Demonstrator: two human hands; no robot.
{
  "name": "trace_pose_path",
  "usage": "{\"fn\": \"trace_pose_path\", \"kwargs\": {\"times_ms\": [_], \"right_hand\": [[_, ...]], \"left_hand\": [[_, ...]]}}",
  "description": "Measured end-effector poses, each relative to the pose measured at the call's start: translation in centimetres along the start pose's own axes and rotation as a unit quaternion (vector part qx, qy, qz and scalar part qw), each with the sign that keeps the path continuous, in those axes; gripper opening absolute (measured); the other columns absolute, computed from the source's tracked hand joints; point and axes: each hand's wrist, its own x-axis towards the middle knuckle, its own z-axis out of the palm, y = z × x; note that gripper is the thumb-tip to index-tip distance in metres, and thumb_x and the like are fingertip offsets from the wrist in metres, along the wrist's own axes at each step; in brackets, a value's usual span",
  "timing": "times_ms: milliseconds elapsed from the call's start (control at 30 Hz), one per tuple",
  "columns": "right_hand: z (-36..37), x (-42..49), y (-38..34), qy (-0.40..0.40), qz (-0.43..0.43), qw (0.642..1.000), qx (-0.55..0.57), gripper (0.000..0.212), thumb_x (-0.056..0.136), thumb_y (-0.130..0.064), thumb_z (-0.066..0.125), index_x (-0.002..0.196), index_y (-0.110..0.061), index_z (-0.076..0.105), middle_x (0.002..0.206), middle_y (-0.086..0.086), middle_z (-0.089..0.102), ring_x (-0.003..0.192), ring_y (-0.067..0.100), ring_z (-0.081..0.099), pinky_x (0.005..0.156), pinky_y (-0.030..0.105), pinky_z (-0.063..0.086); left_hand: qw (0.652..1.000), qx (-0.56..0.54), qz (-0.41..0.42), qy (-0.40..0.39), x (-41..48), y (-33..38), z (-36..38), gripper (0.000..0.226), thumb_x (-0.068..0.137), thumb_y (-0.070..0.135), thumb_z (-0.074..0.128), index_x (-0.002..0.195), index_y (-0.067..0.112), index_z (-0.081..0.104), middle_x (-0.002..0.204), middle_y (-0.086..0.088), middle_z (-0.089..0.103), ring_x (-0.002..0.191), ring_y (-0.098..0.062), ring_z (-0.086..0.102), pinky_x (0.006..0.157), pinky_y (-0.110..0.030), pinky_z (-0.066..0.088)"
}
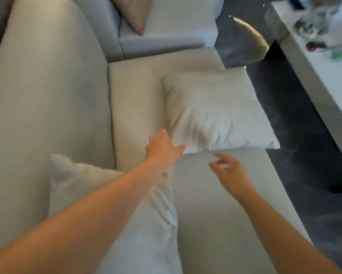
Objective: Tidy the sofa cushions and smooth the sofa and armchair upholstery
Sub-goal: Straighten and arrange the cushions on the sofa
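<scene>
Cushions lie on the pale sofa: a white cushion rests flat on the seat toward 1 o'clock from the middle of the view, one corner hanging just past the seat's front edge, and a second white cushion leans along the backrest at 6 o'clock, partly hidden under the left forearm. The left hand reaches forward, its grip loosely open, fingertips touching the near left corner of the flat cushion without closing on it. The right hand hovers at 4 o'clock just above the bare seat, fingers spread and curled, holding nothing, close to the flat cushion's near edge but apart from it. At 12 o'clock stands a light armchair with a tan cushion leaning in its corner. At 2 o'clock a white worktop carries blurred small items that cannot be told apart. Dark floor runs between sofa and worktop.
</scene>
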Motion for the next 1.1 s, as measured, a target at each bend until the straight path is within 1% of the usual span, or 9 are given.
{"fn": "trace_pose_path", "kwargs": {"times_ms": [100, 167, 233, 300, 400, 633, 800, 933, 1100], "right_hand": [[-3.9, 7.7, -1.9, 0.124, -0.019, 0.986, -0.109, 0.075, 0.081, -0.057, 0.070, 0.147, -0.045, 0.035, 0.155, 0.014, 0.032, 0.135, 0.044, 0.034, 0.111, 0.057, 0.029], [-4.5, 11.5, -1.3, 0.106, 0.038, 0.984, -0.135, 0.085, 0.074, -0.080, 0.054, 0.146, -0.061, 0.011, 0.165, -0.001, 0.004, 0.144, 0.046, 0.012, 0.112, 0.071, 0.017], [-3.2, 14.0, 0.9, 0.091, 0.060, 0.984, -0.140, 0.085, 0.071, -0.087, 0.041, 0.143, -0.065, 0.003, 0.164, -0.009, -0.005, 0.145, 0.048, 0.004, 0.113, 0.071, 0.015], [-1.4, 15.0, 3.7, 0.105, 0.066, 0.985, -0.123, 0.082, 0.071, -0.086, 0.039, 0.141, -0.069, 0.001, 0.163, -0.013, -0.001, 0.146, 0.045, 0.001, 0.113, 0.066, 0.021], [-0.6, 14.9, 6.7, 0.111, 0.048, 0.987, -0.108, 0.079, 0.069, -0.087, 0.041, 0.135, -0.075, 0.000, 0.161, -0.016, 0.004, 0.145, 0.043, 0.009, 0.111, 0.062, 0.028], [-2.9, 12.5, 2.0, 0.082, 0.077, 0.994, -0.003, 0.089, 0.065, -0.084, 0.053, 0.144, -0.062, 0.018, 0.160, -0.002, 0.019, 0.140, 0.042, 0.029, 0.109, 0.062, 0.036], [1.0, 8.8, -6.1, 0.010, 0.115, 0.975, 0.189, 0.080, 0.076, -0.070, 0.064, 0.148, -0.049, 0.033, 0.157, 0.003, 0.031, 0.134, 0.037, 0.039, 0.090, 0.057, 0.056], [7.3, 5.6, -15.0, -0.033, 0.140, 0.939, 0.311, 0.064, 0.087, -0.061, 0.059, 0.144, -0.036, 0.044, 0.153, 0.001, 0.038, 0.127, 0.035, 0.042, 0.090, 0.060, 0.054], [15.4, 0.2, -23.3, -0.141, 0.166, 0.914, 0.341, 0.070, 0.092, -0.063, 0.050, 0.149, -0.025, 0.037, 0.154, 0.004, 0.036, 0.117, 0.034, 0.048, 0.091, 0.057, 0.053]], "left_hand": [[0.999, -0.009, -0.008, 0.034, 5.9, -0.2, 2.0, 0.098, 0.073, 0.065, 0.067, 0.148, 0.019, 0.023, 0.143, -0.017, 0.038, 0.128, -0.039, 0.045, 0.102, -0.044, 0.040], [0.998, -0.062, 0.010, 0.011, 8.9, -0.6, 3.6, 0.111, 0.067, 0.068, 0.072, 0.152, 0.020, 0.019, 0.148, -0.012, 0.039, 0.132, -0.034, 0.043, 0.107, -0.042, 0.038], [0.982, -0.185, 0.012, -0.022, 10.8, -1.4, 5.7, 0.107, 0.060, 0.061, 0.081, 0.145, 0.018, 0.034, 0.140, -0.007, 0.052, 0.126, -0.030, 0.051, 0.106, -0.042, 0.041], [0.960, -0.276, 0.019, -0.028, 11.9, -2.6, 8.2, 0.093, 0.056, 0.053, 0.087, 0.133, 0.020, 0.048, 0.126, 0.000, 0.062, 0.113, -0.024, 0.059, 0.101, -0.039, 0.046], [0.969, -0.241, 0.055, 0.016, 12.4, -4.0, 10.2, 0.073, 0.063, 0.051, 0.084, 0.126, 0.028, 0.055, 0.107, 0.011, 0.060, 0.098, -0.016, 0.056, 0.086, -0.028, 0.042], [0.981, -0.164, 0.049, 0.086, 9.5, 0.3, 4.3, 0.023, 0.080, 0.035, 0.074, 0.091, 0.020, 0.061, 0.089, -0.002, 0.062, 0.094, -0.034, 0.061, 0.074, -0.031, 0.043], [0.975, -0.080, 0.118, 0.169, 5.3, 2.4, -8.4, 0.024, 0.078, 0.027, 0.062, 0.098, 0.014, 0.066, 0.101, -0.017, 0.066, 0.095, -0.041, 0.062, 0.070, -0.035, 0.046], [0.968, -0.021, 0.125, 0.218, 2.3, 1.1, -17.8, 0.032, 0.074, 0.031, 0.064, 0.099, 0.011, 0.065, 0.102, -0.016, 0.067, 0.098, -0.040, 0.062, 0.070, -0.033, 0.043], [0.987, 0.080, 0.047, 0.132, -0.6, -7.2, -21.7, 0.043, 0.076, 0.026, 0.062, 0.115, 0.010, 0.054, 0.118, -0.019, 0.061, 0.104, -0.041, 0.062, 0.086, -0.038, 0.053]]}}
